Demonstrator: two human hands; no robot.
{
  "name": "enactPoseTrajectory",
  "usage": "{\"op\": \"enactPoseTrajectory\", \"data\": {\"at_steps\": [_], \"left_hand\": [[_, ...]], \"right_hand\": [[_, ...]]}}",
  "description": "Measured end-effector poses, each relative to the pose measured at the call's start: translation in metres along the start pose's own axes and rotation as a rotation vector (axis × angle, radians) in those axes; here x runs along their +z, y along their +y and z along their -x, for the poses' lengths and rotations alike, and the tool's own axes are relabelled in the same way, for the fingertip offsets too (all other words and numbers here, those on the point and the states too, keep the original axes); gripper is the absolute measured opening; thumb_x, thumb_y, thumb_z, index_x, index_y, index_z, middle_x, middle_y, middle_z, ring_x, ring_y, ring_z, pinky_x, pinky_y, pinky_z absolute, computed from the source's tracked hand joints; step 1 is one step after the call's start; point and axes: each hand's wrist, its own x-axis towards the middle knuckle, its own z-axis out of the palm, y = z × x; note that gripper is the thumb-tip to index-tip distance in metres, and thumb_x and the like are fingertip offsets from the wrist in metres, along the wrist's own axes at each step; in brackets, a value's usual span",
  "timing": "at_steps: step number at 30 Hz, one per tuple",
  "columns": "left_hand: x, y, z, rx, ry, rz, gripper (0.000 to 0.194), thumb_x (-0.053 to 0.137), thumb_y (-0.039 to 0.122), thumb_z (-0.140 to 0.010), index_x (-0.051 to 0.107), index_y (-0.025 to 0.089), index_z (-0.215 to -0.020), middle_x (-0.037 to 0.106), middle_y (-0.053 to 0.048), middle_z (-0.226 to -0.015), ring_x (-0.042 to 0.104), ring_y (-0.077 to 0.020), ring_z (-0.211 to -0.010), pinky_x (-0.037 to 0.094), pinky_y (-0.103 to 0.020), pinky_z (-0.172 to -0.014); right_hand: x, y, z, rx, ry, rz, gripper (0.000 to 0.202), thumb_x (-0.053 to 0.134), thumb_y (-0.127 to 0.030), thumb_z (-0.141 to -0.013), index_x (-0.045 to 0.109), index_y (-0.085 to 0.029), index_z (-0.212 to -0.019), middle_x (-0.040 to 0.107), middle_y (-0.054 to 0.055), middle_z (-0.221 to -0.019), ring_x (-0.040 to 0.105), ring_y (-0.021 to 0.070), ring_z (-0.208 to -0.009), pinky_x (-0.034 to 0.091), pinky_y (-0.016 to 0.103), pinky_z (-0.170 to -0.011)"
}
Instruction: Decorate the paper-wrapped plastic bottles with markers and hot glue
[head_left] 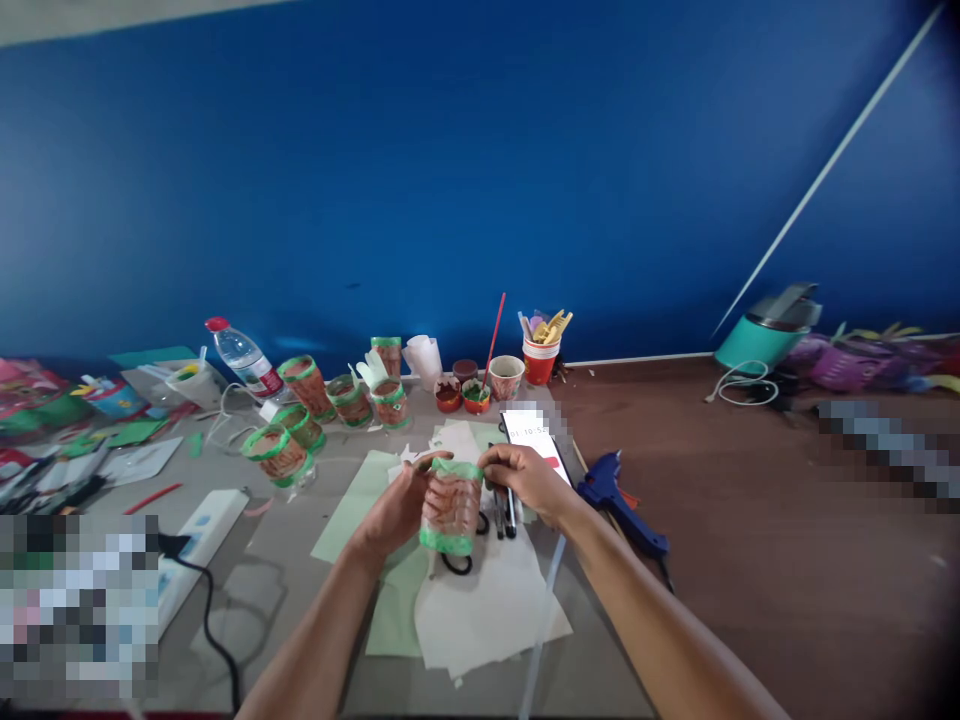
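Note:
A clear cup (pixel 452 505), streaked with brown paint and banded in green at its top and bottom, is held up over the paper. My left hand (pixel 405 500) wraps its left side, thumb near the upper rim. At the upper right edge, my right hand (pixel 525 478) closes its fingertips on the rim. Scissors (pixel 457 566) with black handles lie partly hidden behind the cup. Beneath are white paper (pixel 487 610) and green paper (pixel 394 615). Pens (pixel 511 515) lie below my right hand, beside a lit phone (pixel 531 430).
Several similar painted cups (pixel 277 455) stand left of centre, near a water bottle (pixel 244 358). Paint cups (pixel 475 397) and a red cup of utensils (pixel 541 360) line the wall. A blue glue gun (pixel 622 500) lies right; a power strip (pixel 202 540) lies left.

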Motion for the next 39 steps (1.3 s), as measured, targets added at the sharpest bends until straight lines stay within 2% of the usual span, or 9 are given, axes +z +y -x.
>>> {"op": "enactPoseTrajectory", "data": {"at_steps": [5,9,13,21,27,30,34,39], "left_hand": [[0.000,0.000,-0.001,-0.052,0.052,0.062,0.060,0.067,0.062,-0.073,0.061,0.019,-0.114,0.070,-0.011,-0.102,0.067,-0.0263,-0.095,0.051,-0.039,-0.087],[0.000,0.001,-0.001,-0.023,0.098,0.039,0.054,0.070,0.059,-0.072,0.065,0.015,-0.104,0.069,-0.009,-0.091,0.066,-0.0228,-0.083,0.052,-0.033,-0.077],[-0.002,0.001,0.000,0.001,0.096,0.018,0.048,0.074,0.054,-0.071,0.066,0.015,-0.097,0.066,-0.006,-0.083,0.062,-0.0179,-0.074,0.050,-0.027,-0.068],[-0.003,0.002,-0.001,0.013,0.089,-0.065,0.037,0.075,0.045,-0.073,0.066,0.013,-0.089,0.061,-0.003,-0.073,0.058,-0.0135,-0.064,0.046,-0.024,-0.061],[0.003,0.005,-0.002,0.005,0.106,-0.084,0.033,0.075,0.043,-0.072,0.065,0.013,-0.082,0.060,-0.003,-0.069,0.056,-0.0127,-0.061,0.045,-0.024,-0.059],[0.004,0.007,-0.002,0.002,0.118,-0.082,0.033,0.073,0.043,-0.073,0.063,0.013,-0.082,0.061,-0.003,-0.070,0.057,-0.0133,-0.060,0.046,-0.025,-0.059],[-0.001,0.008,-0.003,0.001,0.185,-0.020,0.032,0.074,0.041,-0.074,0.063,0.013,-0.085,0.062,-0.002,-0.068,0.058,-0.0141,-0.060,0.047,-0.025,-0.058],[-0.011,0.006,-0.005,0.040,0.273,0.056,0.023,0.070,0.036,-0.078,0.066,0.015,-0.086,0.069,-0.005,-0.078,0.065,-0.0174,-0.071,0.051,-0.027,-0.068]], "right_hand": [[0.001,0.001,0.000,0.007,-0.033,0.053,0.012,0.060,-0.027,-0.068,0.065,-0.016,-0.071,0.051,-0.004,-0.056,0.041,0.0082,-0.049,0.030,0.023,-0.050],[0.003,0.001,0.001,0.012,-0.049,0.080,0.012,0.058,-0.026,-0.069,0.065,-0.017,-0.072,0.050,-0.004,-0.056,0.040,0.0084,-0.049,0.030,0.023,-0.050],[0.003,0.003,0.001,0.017,-0.069,0.087,0.013,0.058,-0.027,-0.070,0.065,-0.017,-0.073,0.050,-0.004,-0.057,0.039,0.0084,-0.049,0.029,0.023,-0.050],[0.002,0.003,0.001,0.006,-0.092,0.103,0.013,0.057,-0.025,-0.071,0.067,-0.017,-0.074,0.049,-0.004,-0.057,0.037,0.0082,-0.050,0.027,0.023,-0.051],[0.003,0.005,-0.001,0.037,-0.078,0.073,0.011,0.061,-0.024,-0.071,0.067,-0.016,-0.074,0.052,-0.004,-0.059,0.039,0.0081,-0.052,0.028,0.023,-0.051],[0.003,0.007,-0.001,0.030,-0.054,0.047,0.014,0.062,-0.024,-0.072,0.067,-0.016,-0.082,0.055,-0.004,-0.062,0.042,0.0082,-0.053,0.031,0.023,-0.052],[0.004,0.007,-0.001,0.037,-0.003,-0.034,0.028,0.062,-0.026,-0.074,0.062,-0.016,-0.100,0.052,-0.006,-0.059,0.043,0.0082,-0.050,0.031,0.022,-0.051],[0.004,0.004,0.000,0.039,0.043,-0.053,0.026,0.061,-0.028,-0.072,0.061,-0.015,-0.095,0.053,-0.006,-0.058,0.045,0.0079,-0.049,0.032,0.022,-0.051]]}}
